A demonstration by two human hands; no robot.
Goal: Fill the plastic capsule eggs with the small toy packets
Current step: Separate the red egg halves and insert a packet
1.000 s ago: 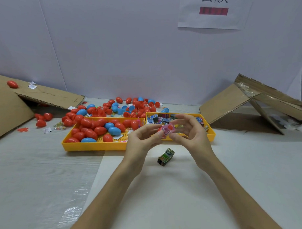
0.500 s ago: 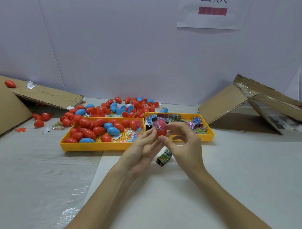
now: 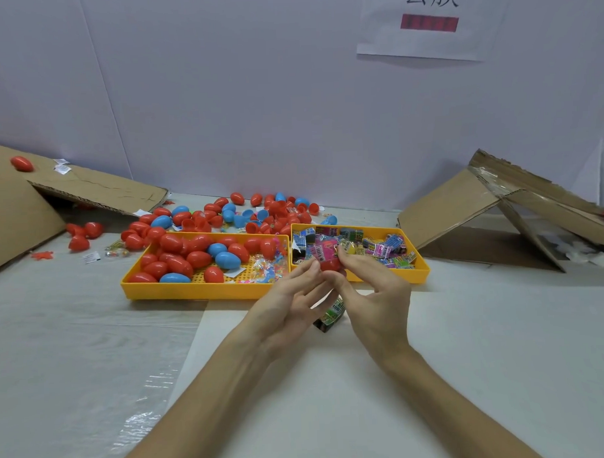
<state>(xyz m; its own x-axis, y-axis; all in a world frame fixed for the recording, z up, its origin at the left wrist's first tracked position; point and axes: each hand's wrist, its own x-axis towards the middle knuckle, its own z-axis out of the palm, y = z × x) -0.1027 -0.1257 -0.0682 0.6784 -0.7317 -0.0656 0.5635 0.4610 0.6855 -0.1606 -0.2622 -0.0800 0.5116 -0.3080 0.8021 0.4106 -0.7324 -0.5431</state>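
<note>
Red capsule egg point(image 3: 330, 265) is sitting raised above the bench point(image 3: 503, 359), caught between both hands just in front of where two yellow trays are meeting. The right hand point(image 3: 375, 294) is pinching it, with the thumb underneath and the forefinger curling over the top. The left hand point(image 3: 289, 297) is lying against the egg's left side, its nearly straight fingers touching it. A pink toy packet point(image 3: 323, 251) is showing directly above the egg and touching it; how far it is sitting inside I cannot tell.

Under the hands, a green-and-black packet point(image 3: 332, 313) is lying on the bench, partly hidden by them. The left tray point(image 3: 193, 291) is holding red and blue eggs point(image 3: 199, 258) along with some clear little bags near its right end. The right tray point(image 3: 398, 276) is holding a heap of colourful packets point(image 3: 380, 248). Behind both trays, loose eggs point(image 3: 204, 215), some of them open halves, are lying scattered against the wall.

Flattened cardboard point(image 3: 16, 218) is leaning at the left with one red egg resting on it, and a second cardboard piece point(image 3: 443, 210) is leaning at the right. A paper sign point(image 3: 424, 39) is hanging on the wall above.
</note>
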